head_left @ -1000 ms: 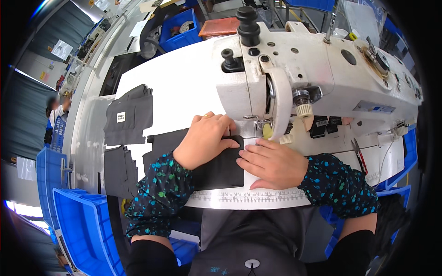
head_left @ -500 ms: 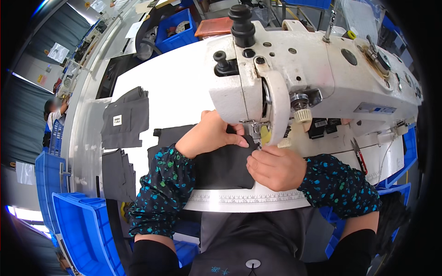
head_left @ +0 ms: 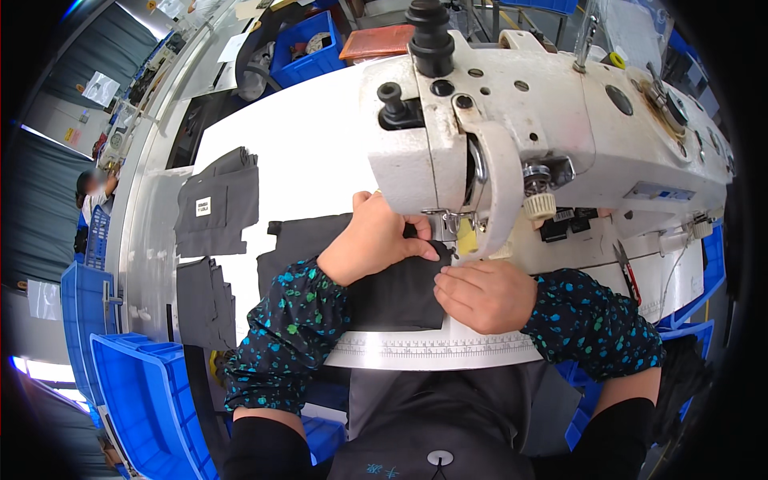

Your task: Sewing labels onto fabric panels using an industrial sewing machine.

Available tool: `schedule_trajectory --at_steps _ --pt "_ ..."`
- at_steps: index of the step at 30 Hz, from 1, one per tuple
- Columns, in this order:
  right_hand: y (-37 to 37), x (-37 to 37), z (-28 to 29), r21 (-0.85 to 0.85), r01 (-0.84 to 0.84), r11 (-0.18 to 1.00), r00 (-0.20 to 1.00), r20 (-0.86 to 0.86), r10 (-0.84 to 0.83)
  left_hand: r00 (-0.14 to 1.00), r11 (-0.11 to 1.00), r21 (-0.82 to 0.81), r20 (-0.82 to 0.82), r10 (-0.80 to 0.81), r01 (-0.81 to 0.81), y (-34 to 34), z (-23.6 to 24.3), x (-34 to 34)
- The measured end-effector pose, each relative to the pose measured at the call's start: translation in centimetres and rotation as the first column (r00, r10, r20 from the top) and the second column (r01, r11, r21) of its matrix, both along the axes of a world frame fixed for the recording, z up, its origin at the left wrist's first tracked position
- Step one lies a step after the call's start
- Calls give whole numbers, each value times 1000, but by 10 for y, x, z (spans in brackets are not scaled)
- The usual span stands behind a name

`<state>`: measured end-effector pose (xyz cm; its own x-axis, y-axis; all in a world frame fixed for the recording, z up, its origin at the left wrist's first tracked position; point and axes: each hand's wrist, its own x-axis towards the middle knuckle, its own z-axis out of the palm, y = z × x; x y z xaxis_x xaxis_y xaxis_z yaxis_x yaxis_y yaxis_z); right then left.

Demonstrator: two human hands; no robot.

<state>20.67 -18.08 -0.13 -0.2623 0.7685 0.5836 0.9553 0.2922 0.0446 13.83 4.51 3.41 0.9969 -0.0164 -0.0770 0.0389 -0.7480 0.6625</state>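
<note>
A dark grey fabric piece [head_left: 392,300] lies on the white sewing table, its upper right corner close to the needle and presser foot [head_left: 448,222] of a white sewing machine [head_left: 512,128]. My left hand [head_left: 382,238] pinches that corner between thumb and forefinger, just left of the presser foot. At the fabric's right edge is my right hand [head_left: 490,296], its fingers curled and pressed together on the edge; the fingertips are partly hidden. More dark grey fabric [head_left: 304,232] extends beneath my left wrist.
Stacked cut fabric pieces [head_left: 232,204] with a white label lie at the left, a second pile [head_left: 204,300] below them. Red-handled snips [head_left: 626,272] lie right of the machine. A ruler strip [head_left: 432,349] follows the near table edge. Blue bins [head_left: 148,400] stand at the lower left.
My right hand has drawn slightly down and right from the presser foot, its fingers a little straighter. My left hand keeps its pinch on the fabric corner.
</note>
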Motion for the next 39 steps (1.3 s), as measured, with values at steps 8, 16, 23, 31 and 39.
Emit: schedule_trajectory --at_steps 8,16,23,31,39 --pt "0 0 0 -7 2 1000 1000 -25 -3 998 999 38 66 22 -24 -3 -4 -8" --pt "-1 -1 2 -12 37 999 998 -51 -38 991 983 158 109 76 -92 -14 -6 -12" --pt "-3 -2 1 -1 57 998 998 -19 -57 989 967 240 142 49 -83 -18 -2 -12" --pt "-3 0 1 -9 67 998 998 -4 -67 991 973 208 114 74 -96 -14 -4 -8" --pt "-7 6 5 -80 171 982 985 15 -171 971 976 216 238 -10 -43 2 -22 14"
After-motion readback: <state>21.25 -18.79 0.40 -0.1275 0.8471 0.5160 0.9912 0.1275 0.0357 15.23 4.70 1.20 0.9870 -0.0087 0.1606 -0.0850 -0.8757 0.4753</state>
